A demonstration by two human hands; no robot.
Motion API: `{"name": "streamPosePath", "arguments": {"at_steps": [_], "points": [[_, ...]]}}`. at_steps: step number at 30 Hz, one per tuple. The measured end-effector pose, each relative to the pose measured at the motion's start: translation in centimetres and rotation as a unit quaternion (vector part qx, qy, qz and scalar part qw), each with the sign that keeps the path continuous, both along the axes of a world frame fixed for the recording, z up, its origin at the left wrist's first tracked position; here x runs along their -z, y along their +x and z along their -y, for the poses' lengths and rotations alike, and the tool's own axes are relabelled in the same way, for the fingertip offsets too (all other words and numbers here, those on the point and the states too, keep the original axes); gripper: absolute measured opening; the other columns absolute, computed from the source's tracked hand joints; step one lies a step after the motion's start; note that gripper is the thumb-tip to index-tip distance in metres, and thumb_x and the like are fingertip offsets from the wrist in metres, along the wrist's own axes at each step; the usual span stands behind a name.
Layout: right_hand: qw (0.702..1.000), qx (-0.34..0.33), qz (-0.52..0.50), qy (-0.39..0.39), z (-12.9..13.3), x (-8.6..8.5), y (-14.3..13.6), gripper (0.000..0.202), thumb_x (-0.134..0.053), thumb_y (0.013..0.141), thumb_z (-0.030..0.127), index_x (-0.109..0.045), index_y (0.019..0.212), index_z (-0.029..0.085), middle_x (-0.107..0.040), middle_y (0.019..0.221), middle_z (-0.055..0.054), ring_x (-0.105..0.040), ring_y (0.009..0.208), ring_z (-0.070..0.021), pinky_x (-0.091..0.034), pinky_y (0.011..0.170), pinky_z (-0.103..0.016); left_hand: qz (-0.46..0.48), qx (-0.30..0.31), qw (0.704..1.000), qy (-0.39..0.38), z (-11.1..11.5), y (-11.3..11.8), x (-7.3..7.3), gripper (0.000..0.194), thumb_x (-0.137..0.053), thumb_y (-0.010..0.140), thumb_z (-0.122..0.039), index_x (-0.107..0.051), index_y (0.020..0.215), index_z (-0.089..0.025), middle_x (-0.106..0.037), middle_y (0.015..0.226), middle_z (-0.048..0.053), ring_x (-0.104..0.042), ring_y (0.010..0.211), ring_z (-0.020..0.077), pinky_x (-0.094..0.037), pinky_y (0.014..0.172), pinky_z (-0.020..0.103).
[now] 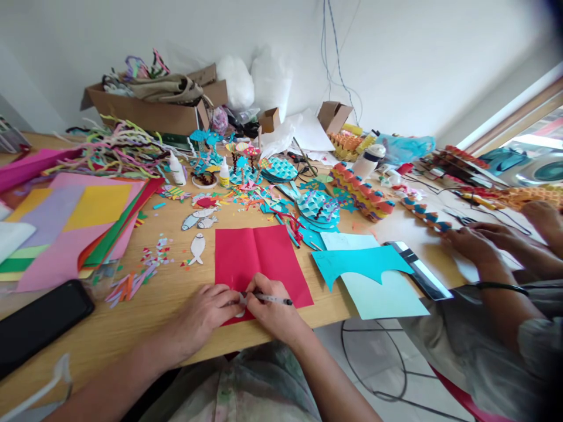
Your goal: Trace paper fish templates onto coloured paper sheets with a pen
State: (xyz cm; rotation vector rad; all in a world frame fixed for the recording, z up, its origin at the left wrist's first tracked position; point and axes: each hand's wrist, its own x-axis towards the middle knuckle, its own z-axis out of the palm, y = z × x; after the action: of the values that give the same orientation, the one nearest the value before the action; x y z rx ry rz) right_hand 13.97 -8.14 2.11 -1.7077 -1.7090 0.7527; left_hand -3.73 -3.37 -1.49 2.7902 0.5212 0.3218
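A sheet of red paper (272,252) with a crease down its middle lies in front of me at the table's edge. My right hand (273,312) grips a pen (276,299), its tip end near the paper's lower part. My left hand (213,308) rests on the lower left of the sheet, fingers stretched out and pressing down. Between the two hands a small white cut-out (240,315) shows in part; the fingers hide the rest. Beyond the left hand, a fish-shaped paper cut-out (197,248) lies on the wood, with more drawn fish (196,219) behind it.
Coloured sheets (105,205) and a black phone (44,322) lie left. Glue bottles (177,170), paper scraps (156,252) and a cardboard box (145,114) are farther back. Pale and turquoise paper (373,293) lies right, beside a second phone (420,272). A co-worker's hands (472,243) work there.
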Motion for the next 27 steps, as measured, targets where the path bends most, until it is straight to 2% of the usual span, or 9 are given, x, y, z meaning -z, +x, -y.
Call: {"name": "streamPosePath", "arguments": {"at_steps": [8,13,17,21,27], "points": [[0.999,-0.013,-0.033,-0.015,-0.6,0.1,-0.3,0.014,-0.047,0.068,0.007,-0.055,0.067,0.019,-0.055,0.057,0.004,-0.048,0.051,-0.0091,-0.033,0.048,-0.017,-0.007,0.002,0.999,0.040,0.4,-0.2,-0.1,0.026,-0.050,0.088,-0.020,-0.054,0.112,-0.028,-0.057,0.107,0.000,-0.043,0.102,0.0187,-0.033,0.085,0.033],[0.999,-0.014,-0.044,-0.012,-0.6,0.2,-0.3,0.013,-0.047,0.068,0.008,-0.053,0.066,0.018,-0.052,0.055,0.005,-0.046,0.049,-0.0084,-0.032,0.047,-0.016,-0.044,-0.028,0.995,0.083,1.4,-0.2,0.2,0.028,-0.052,0.087,-0.021,-0.053,0.115,-0.024,-0.057,0.107,0.003,-0.044,0.099,0.0213,-0.034,0.085,0.036],[1.000,-0.012,-0.023,-0.010,-0.6,0.0,-0.4,0.013,-0.047,0.068,0.007,-0.054,0.066,0.018,-0.053,0.056,0.004,-0.047,0.052,-0.0087,-0.032,0.049,-0.017,-0.063,-0.053,0.991,0.103,2.4,0.1,0.5,0.032,-0.048,0.087,-0.017,-0.051,0.118,-0.022,-0.057,0.107,0.006,-0.045,0.100,0.0219,-0.034,0.087,0.037],[1.000,-0.015,-0.008,-0.011,-0.6,0.0,-0.4,0.013,-0.048,0.068,0.007,-0.054,0.066,0.019,-0.054,0.056,0.004,-0.047,0.051,-0.0092,-0.032,0.049,-0.017,-0.074,-0.100,0.986,0.113,3.5,0.6,0.2,0.032,-0.044,0.087,-0.011,-0.052,0.117,-0.020,-0.059,0.109,0.007,-0.047,0.100,0.0231,-0.034,0.087,0.040],[0.999,-0.024,-0.022,-0.007,-0.6,0.2,-0.3,0.012,-0.047,0.069,0.009,-0.053,0.068,0.019,-0.053,0.057,0.004,-0.047,0.051,-0.0092,-0.032,0.049,-0.017,-0.084,-0.114,0.984,0.108,4.6,0.4,-0.3,0.037,-0.040,0.085,-0.005,-0.051,0.119,-0.016,-0.059,0.115,0.008,-0.049,0.101,0.0233,-0.036,0.084,0.039]]}}
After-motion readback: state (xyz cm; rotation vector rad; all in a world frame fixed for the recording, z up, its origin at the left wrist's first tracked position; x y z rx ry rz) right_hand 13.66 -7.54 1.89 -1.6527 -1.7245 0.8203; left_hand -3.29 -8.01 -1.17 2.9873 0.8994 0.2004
